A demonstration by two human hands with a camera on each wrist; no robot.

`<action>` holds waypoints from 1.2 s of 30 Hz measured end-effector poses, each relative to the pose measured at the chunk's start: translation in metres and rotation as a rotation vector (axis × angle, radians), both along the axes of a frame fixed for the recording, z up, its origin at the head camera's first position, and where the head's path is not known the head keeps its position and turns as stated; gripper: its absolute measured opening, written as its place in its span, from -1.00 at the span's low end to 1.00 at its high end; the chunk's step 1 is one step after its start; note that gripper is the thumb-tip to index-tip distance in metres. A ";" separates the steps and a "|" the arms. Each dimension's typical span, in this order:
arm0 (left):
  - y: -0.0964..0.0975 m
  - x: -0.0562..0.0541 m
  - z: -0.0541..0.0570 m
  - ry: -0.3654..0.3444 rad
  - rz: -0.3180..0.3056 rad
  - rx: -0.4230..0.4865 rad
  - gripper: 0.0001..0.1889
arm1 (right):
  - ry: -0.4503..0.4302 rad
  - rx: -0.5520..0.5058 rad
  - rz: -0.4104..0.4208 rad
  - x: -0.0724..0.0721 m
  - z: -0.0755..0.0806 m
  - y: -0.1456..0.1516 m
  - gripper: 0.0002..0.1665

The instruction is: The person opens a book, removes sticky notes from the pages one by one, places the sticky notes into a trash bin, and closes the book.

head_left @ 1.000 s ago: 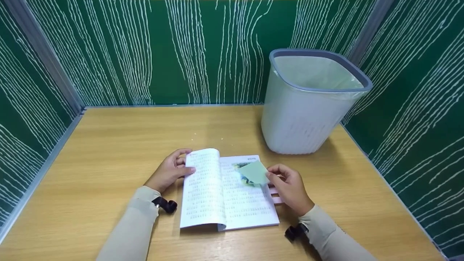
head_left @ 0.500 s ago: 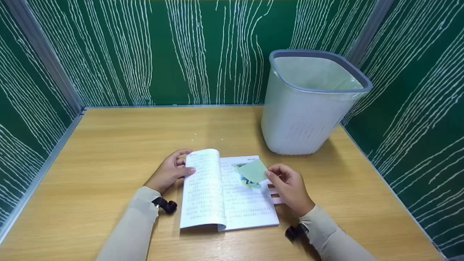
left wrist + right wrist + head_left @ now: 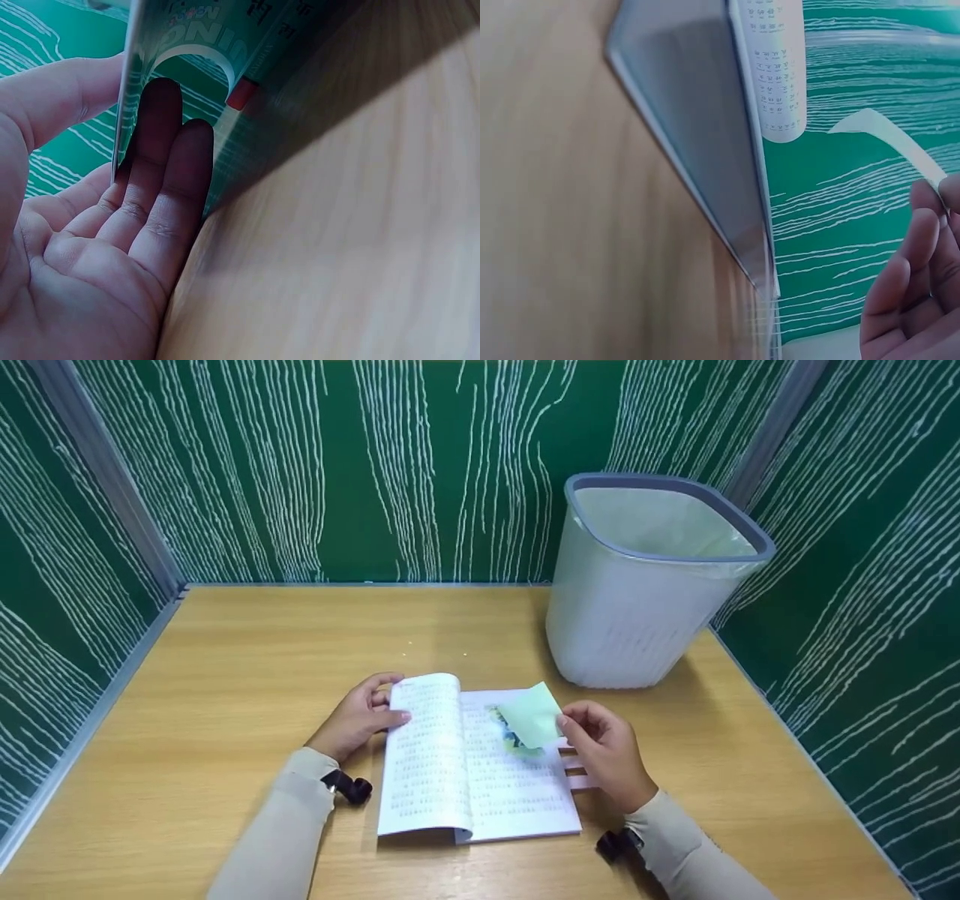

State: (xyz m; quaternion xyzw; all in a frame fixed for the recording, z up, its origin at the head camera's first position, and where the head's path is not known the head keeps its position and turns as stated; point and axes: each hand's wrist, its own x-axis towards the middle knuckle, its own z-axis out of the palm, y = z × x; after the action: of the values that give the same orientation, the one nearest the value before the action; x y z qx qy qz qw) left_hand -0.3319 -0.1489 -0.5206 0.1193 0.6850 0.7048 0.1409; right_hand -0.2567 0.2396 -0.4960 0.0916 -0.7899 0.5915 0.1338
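Book, one (image 3: 517, 802), lying open on the worktop (image 3: 300, 637) in front of me, its left part raised and its right part flat. Two pages show, both set with rows of small characters that I cannot read from here. One colour illustration (image 3: 512, 738) sits on the right page, partly hidden.

Green sheet, one (image 3: 531, 715), small, held above the right page over the illustration; in the right wrist view it is a thin, curved piece apart from the page. I make out no writing on it.

Pale tabs (image 3: 583, 782), at least two, projecting from the book's right edge beside the right hand; exact count uncertain.

Cover (image 3: 217, 34), seen by my left wrist camera in shadow: large capitals, inverted, apparently ending in "NG"; a few dark characters too dim to read; one red block (image 3: 242, 94) near the edge.

Hands, two. Left hand (image 3: 360, 720): thumb on the front of the raised pages, fingers behind, gripping the book by its left edge. Right hand (image 3: 609, 751): thumb and forefinger pinching the green sheet at its right corner.

Sleeves, two, light beige; black wrist devices, two, one per wrist.

Bin, one (image 3: 622, 619), whitish with a grey-blue rim, standing at the right rear; one translucent liner (image 3: 660, 521) inside. I see no label on it.

Wall panels, three, green with white wavy lines.
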 end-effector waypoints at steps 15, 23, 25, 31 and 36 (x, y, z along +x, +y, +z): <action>0.001 -0.003 -0.001 0.008 -0.013 0.003 -0.17 | 0.165 0.091 0.013 -0.005 0.020 0.007 -0.92; 0.000 -0.002 -0.001 0.009 0.003 0.003 -0.19 | 0.190 0.132 -0.015 0.004 0.044 0.005 -0.90; 0.000 -0.002 -0.001 0.008 0.004 0.003 -0.19 | 0.201 0.142 -0.024 0.003 0.046 0.007 -0.92; -0.001 -0.001 -0.002 0.007 -0.004 0.007 -0.20 | 0.242 0.177 -0.036 -0.006 0.046 0.019 -0.94; -0.001 0.000 -0.001 0.011 -0.002 0.012 -0.21 | 0.277 0.182 -0.029 -0.008 0.054 0.022 -0.95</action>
State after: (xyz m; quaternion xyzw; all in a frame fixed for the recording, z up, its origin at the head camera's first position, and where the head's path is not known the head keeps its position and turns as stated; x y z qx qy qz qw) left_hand -0.3323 -0.1499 -0.5215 0.1246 0.6815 0.7080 0.1372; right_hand -0.2649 0.2621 -0.4417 0.1727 -0.8155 0.4970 0.2411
